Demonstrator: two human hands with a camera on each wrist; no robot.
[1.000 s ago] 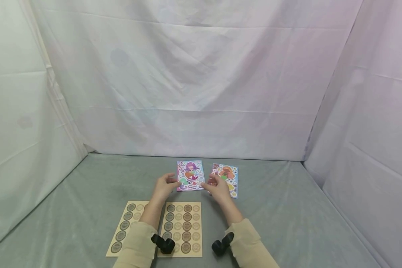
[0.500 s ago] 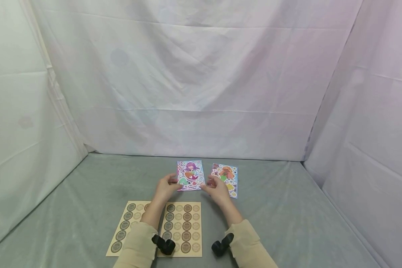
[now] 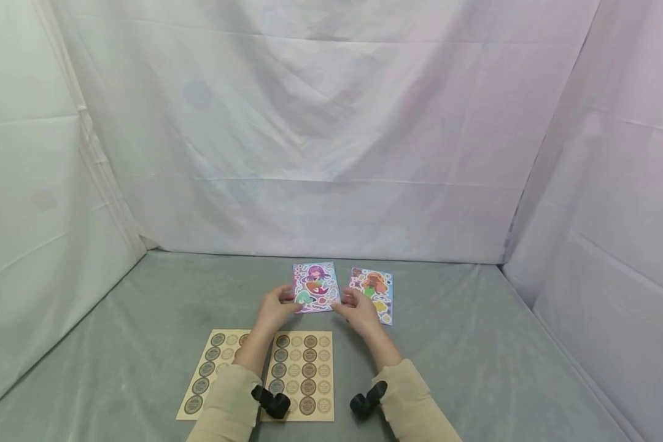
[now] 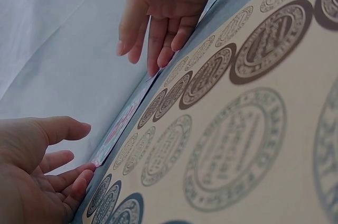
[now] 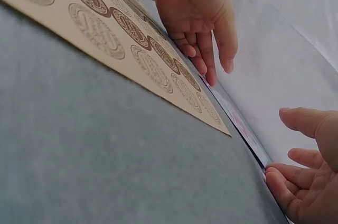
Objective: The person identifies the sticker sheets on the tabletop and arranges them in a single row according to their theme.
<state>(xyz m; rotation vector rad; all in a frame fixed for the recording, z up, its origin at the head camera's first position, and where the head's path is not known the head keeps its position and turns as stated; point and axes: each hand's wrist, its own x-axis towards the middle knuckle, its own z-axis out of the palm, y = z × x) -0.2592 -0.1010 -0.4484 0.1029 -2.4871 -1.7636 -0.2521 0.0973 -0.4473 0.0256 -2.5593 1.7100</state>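
A glossy sticker sheet with a purple-haired mermaid (image 3: 316, 283) lies toward the back of the table, between both hands. My left hand (image 3: 273, 312) is at its left edge and my right hand (image 3: 361, 314) at its right edge. In the left wrist view, the fingertips of the left hand (image 4: 39, 174) touch one end of the sheet (image 4: 119, 126), thumb raised off it. The right wrist view has the right hand (image 5: 311, 168) touching the opposite end in a similar way. A second sticker sheet with an orange-haired figure (image 3: 383, 291) lies behind the right hand, partly covered by it.
Two tan sheets of round stickers lie nearer the front: the left one (image 3: 201, 383) is partly under the left forearm, the right one (image 3: 301, 377) beside it. Grey cloth (image 3: 475, 344) covers the table. White curtains (image 3: 331, 123) stand behind and at both sides.
Both hands stay at the mermaid sheet's sides. The left hand and the sheet have shifted very slightly to the right; the other sheets lie as before.
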